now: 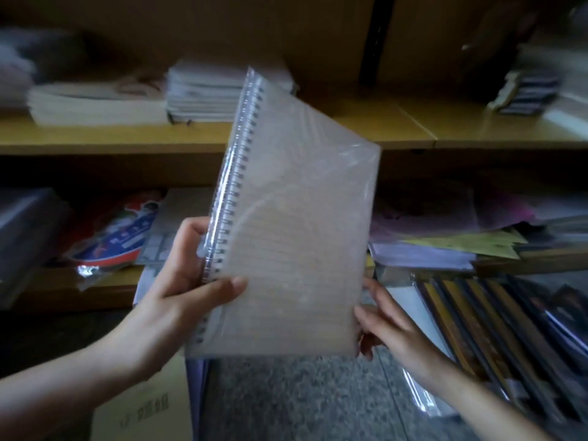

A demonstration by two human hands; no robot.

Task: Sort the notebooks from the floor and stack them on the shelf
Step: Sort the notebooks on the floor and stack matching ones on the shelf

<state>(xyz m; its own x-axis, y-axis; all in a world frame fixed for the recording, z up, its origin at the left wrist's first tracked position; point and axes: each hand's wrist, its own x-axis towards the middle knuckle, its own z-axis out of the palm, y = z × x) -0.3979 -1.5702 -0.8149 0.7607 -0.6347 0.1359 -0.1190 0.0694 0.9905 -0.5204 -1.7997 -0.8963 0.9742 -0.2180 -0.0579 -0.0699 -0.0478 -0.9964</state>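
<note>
Notebook [296,237], spiral-bound, translucent-covered, plastic-wrapped, before yellow wooden shelf [95,135].
Your left hand [187,281] clamps its spine; your right hand [391,326] touches its lower right edge, grip unclear.

Glossy plastic wraps the wire-bound notebook [296,237]; the shelf [477,125] is smooth wood.

The upper shelf [413,128] has a bare board from 12 to 2 o'clock, between the white stack [203,93] at 11 and the dark stack [528,93] at 2. The raised notebook [296,233] fills the centre in front of it. Packets [121,237] at 9 and loose papers [461,243] at 3 crowd the lower shelf. At 6 the floor [302,402] lies open between the box [143,405] at 7 and the row of books [496,338] at 4.
</note>
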